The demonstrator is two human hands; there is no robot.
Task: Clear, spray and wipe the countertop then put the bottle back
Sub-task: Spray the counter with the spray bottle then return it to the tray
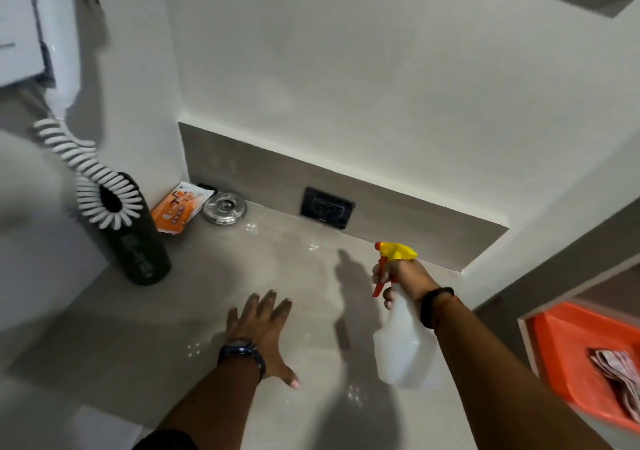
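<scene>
A translucent white spray bottle point(401, 342) with a yellow head and red trigger hangs above the right part of the grey countertop point(214, 297). My right hand point(398, 276) is shut around its neck, fingers on the trigger, nozzle aimed left toward the back wall. My left hand point(263, 328) lies flat on the countertop with fingers spread and nothing in it. A few wet spots glint on the surface around both hands.
A dark bottle point(138, 241) wrapped by a white coiled cord point(97, 186) stands at back left. An orange packet point(180, 208) and a metal ashtray point(225, 208) sit in the corner. A black socket point(327, 207) is in the backsplash. An orange tray point(568, 356) with a folded cloth point(620, 377) sits at right.
</scene>
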